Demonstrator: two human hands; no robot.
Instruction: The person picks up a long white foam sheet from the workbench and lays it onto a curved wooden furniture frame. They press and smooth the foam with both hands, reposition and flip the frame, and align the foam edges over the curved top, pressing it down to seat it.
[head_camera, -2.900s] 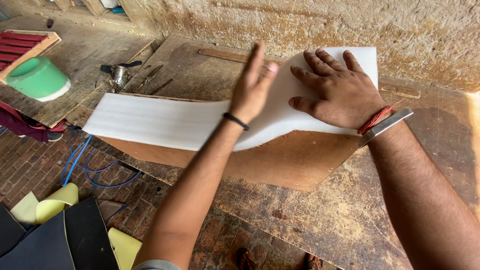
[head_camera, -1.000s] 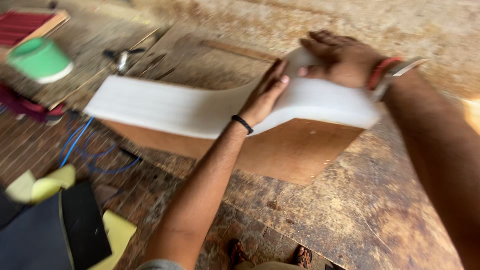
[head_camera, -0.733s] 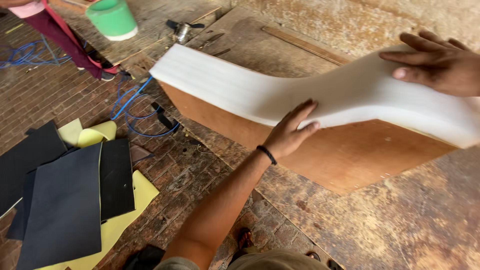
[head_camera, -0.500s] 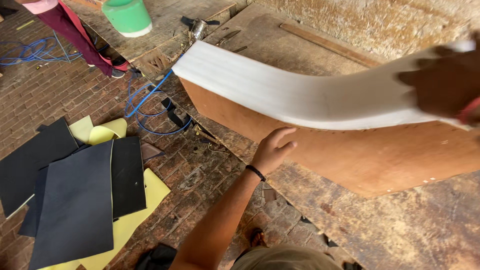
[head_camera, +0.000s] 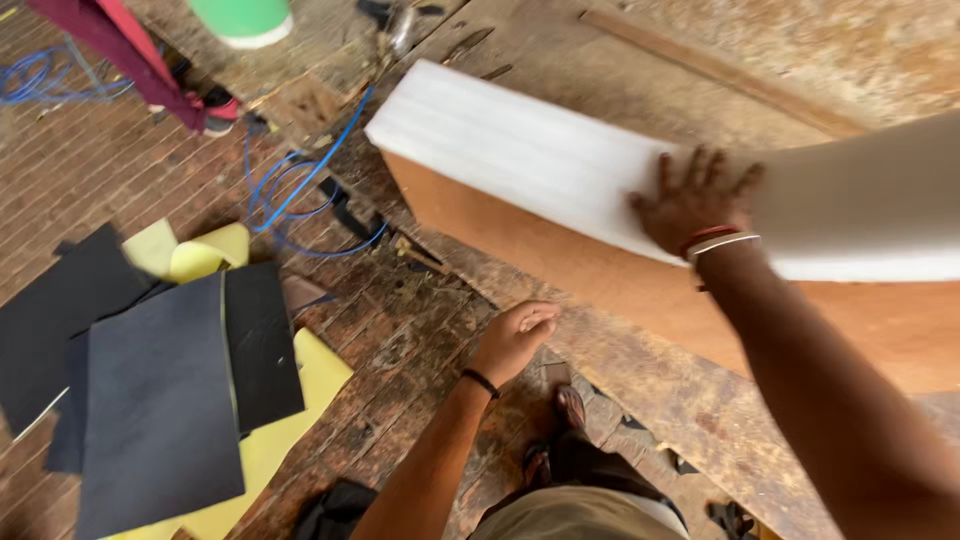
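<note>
You are standing at a worn, scuffed wooden worktable (head_camera: 620, 90) with a pale batten (head_camera: 720, 70) lying along its far part; the table's near edge is chipped and stained. Below it the floor (head_camera: 90, 190) is of old brick, dusty and uneven.

One container shows: a green bucket (head_camera: 243, 18) at the top edge, cut off by the frame, so its contents cannot be told.

The white foam sheet (head_camera: 520, 150) lies across a brown board (head_camera: 620, 290) on the table, its left end square to you, its right end running out of view. Your right hand (head_camera: 695, 200) lies flat on the sheet, fingers spread wide and pressing down, holding nothing within them; red and pale bands sit at the wrist. Your left hand (head_camera: 512, 338) hangs below the table edge, clear of the sheet, fingers loosely curled and holding nothing.

On the floor to your left lie black sheets (head_camera: 160, 390) overlapping yellow sheets (head_camera: 290, 420), well apart from the table. A blue cable (head_camera: 300, 190) loops between them and the table. A dark red cloth (head_camera: 120, 40) hangs at the top left. A metal tool (head_camera: 398, 22) lies at the table's far corner, too blurred to identify. Your shoes (head_camera: 555, 435) stand just beside the table edge.
</note>
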